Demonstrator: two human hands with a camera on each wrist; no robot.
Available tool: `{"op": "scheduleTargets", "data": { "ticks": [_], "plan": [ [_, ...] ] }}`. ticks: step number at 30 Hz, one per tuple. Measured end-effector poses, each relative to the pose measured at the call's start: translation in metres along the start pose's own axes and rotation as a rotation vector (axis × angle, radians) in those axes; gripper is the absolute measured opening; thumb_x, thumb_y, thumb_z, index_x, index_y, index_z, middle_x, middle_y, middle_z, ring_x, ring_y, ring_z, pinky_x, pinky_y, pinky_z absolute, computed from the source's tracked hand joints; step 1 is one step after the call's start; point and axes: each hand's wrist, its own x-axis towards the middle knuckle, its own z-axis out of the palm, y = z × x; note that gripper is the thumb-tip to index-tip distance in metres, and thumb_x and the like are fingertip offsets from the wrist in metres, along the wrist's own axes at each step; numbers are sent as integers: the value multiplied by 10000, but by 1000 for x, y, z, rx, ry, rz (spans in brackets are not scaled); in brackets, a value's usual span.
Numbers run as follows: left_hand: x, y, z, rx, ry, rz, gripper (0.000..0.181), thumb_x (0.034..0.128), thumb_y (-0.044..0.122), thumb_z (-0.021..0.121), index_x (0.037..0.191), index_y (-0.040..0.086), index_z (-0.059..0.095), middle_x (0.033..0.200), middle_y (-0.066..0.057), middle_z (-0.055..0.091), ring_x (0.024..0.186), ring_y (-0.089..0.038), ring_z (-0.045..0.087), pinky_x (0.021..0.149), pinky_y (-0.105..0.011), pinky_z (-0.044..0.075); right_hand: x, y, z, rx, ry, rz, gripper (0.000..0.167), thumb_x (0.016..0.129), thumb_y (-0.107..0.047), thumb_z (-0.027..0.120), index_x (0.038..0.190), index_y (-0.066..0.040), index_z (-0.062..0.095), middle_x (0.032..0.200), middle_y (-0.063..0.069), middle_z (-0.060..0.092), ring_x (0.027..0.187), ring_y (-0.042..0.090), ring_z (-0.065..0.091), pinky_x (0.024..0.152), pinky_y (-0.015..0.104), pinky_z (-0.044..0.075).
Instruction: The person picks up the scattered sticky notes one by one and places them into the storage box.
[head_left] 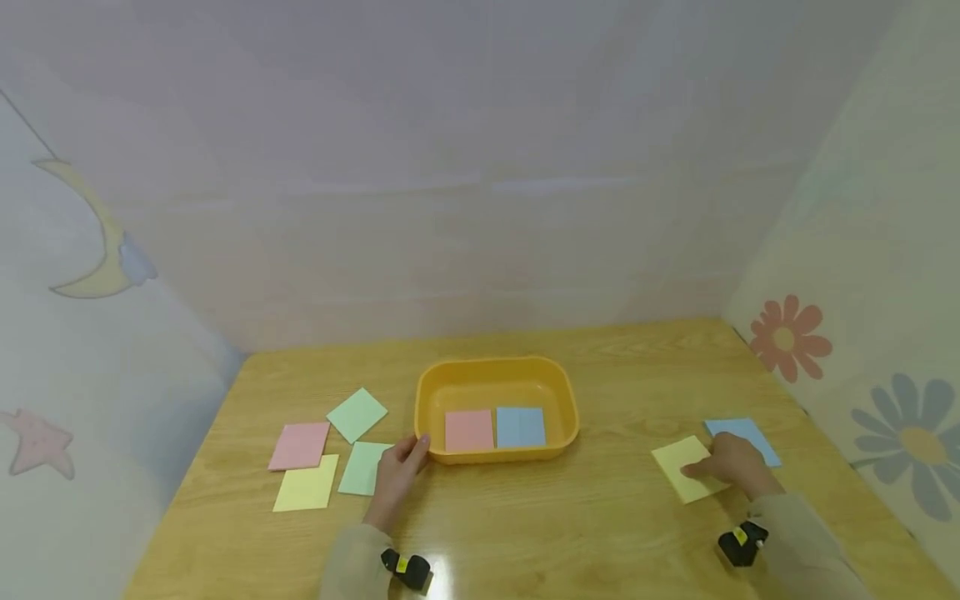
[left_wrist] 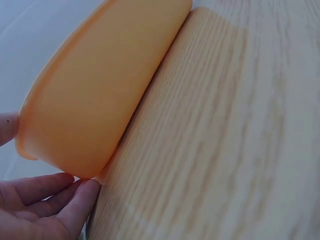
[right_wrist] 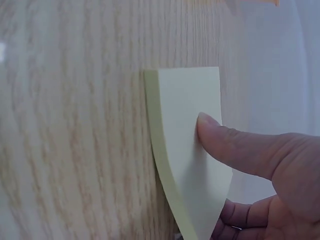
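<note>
An orange-yellow plastic tray [head_left: 487, 390] stands mid-table, holding a pink sticky note pad [head_left: 468, 431] and a blue sticky note pad [head_left: 521, 427] side by side. My left hand [head_left: 396, 482] grips the tray's near left corner; in the left wrist view the thumb lies at the rim and fingertips touch the tray's wall [left_wrist: 100, 90] low down. On the right, my right hand [head_left: 737, 465] pinches a yellow sticky note pad [right_wrist: 187, 115], thumb on top and the other fingers partly hidden behind its edge. Beyond that hand lies another blue pad [head_left: 750, 433], partly covered.
Left of the tray lie a pink pad [head_left: 300, 447] overlapping a yellow pad [head_left: 307, 485], and two green pads, one farther back [head_left: 357, 415] and one nearer [head_left: 362, 468], partly behind my left hand. Printed cloth walls enclose the wooden table [head_left: 555, 533] at back and sides.
</note>
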Motion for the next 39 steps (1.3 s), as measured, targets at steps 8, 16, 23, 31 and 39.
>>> {"op": "scheduleTargets", "data": {
  "ticks": [8,16,23,31,39],
  "plan": [
    [-2,1,0,-7,-19,31,534,954,261,487,1228,-194,431,1213,-315,492,1102,-353,520,858,-338,482,0,3,3,31,24,5,503,677,-372,772,652,-60,378,615,16,338,557,148,311,492,253,272],
    [-3,-5,1,-18,-32,48,545,947,287,496,1210,-188,456,1172,-303,527,1077,-343,541,849,-338,490,1,6,0,106,34,22,474,682,-317,773,706,-10,413,651,48,391,591,178,354,518,278,298],
    [-2,-2,0,-29,-21,60,588,939,321,504,1204,-200,449,1160,-311,526,1072,-353,541,841,-325,494,4,5,-8,110,56,-31,657,704,-316,758,1021,212,528,962,333,564,820,419,558,655,449,494],
    [-2,-3,1,-31,-10,44,591,944,310,496,1226,-204,421,1194,-326,496,1078,-360,536,848,-341,490,-1,9,-9,244,89,-57,318,777,-104,654,657,90,433,589,103,430,548,213,419,523,302,395],
    [-2,-3,1,-57,-23,66,594,944,314,496,1225,-203,422,1188,-322,502,1079,-359,536,852,-331,487,-9,9,-18,230,141,-57,281,815,-137,639,918,122,601,808,176,591,697,255,514,594,348,444]
  ]
}}
